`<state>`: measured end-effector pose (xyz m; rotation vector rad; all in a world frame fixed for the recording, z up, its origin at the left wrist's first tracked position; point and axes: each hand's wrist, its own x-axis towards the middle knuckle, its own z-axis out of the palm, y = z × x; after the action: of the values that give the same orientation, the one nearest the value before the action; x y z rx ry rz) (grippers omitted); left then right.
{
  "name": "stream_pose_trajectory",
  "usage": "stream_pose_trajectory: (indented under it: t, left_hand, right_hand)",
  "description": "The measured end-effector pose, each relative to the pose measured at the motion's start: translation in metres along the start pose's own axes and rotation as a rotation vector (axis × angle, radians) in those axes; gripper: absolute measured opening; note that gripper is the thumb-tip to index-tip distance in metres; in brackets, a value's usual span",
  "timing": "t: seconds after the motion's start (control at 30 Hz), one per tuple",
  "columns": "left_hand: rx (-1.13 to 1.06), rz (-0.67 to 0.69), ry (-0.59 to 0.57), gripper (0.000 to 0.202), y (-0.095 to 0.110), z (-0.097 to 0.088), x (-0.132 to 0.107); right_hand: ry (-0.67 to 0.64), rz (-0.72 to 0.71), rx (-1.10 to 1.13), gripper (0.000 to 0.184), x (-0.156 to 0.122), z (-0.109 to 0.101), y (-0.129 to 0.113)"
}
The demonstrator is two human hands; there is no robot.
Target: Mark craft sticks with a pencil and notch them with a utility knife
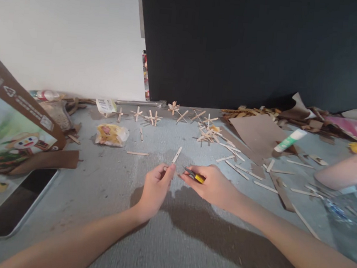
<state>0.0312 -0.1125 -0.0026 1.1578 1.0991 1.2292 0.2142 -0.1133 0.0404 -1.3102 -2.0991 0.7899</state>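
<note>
My left hand (pixel 157 187) is closed, with thumb and fingers pinching a short wooden craft stick (pixel 177 154) that points up and away. A small dark mark shows on the stick's face. Just to the right, my right hand (pixel 213 186) is wrapped round a black and yellow craft knife (pixel 198 177), its dark tip pointing left toward the stick. Knife and stick are apart. Beyond my hands stand several star-shaped pieces made of crossed sticks (pixel 151 118), and a loose craft stick (pixel 137 153) lies to the left.
Loose sticks (pixel 237 170) and a brown cardboard sheet (pixel 255 136) lie to the right, with a glue stick (pixel 290 140). Another person's arm (pixel 344 167) reaches in there. A yellow packet (pixel 111 135), a phone (pixel 18 201) and a printed box (pixel 19 124) are on the left.
</note>
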Motion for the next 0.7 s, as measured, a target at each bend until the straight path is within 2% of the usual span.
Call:
stream_pose_trajectory:
  t: [0.13,0.27,0.43,0.57,0.7]
  left_hand:
    - [0.063,0.016,-0.04,0.058,-0.002,0.0,-0.001]
    - [0.102,0.05,-0.047,0.057,-0.003,0.0,-0.002]
    - [0.112,0.054,-0.064,0.056,-0.003,-0.001,-0.002]
    - [0.098,0.035,-0.048,0.056,-0.003,0.0,-0.001]
    - [0.048,0.002,-0.045,0.057,0.0,0.002,-0.001]
  right_hand:
    - [-0.001,-0.002,-0.061,0.027,-0.002,0.002,-0.004]
    - [-0.002,-0.002,-0.016,0.027,-0.004,0.006,-0.004]
    - [-0.027,-0.013,0.135,0.034,-0.004,0.013,-0.003]
    - [-0.074,0.075,0.313,0.038,-0.003,0.013,-0.005]
    - [-0.092,0.135,0.385,0.041,0.0,0.012,-0.005]
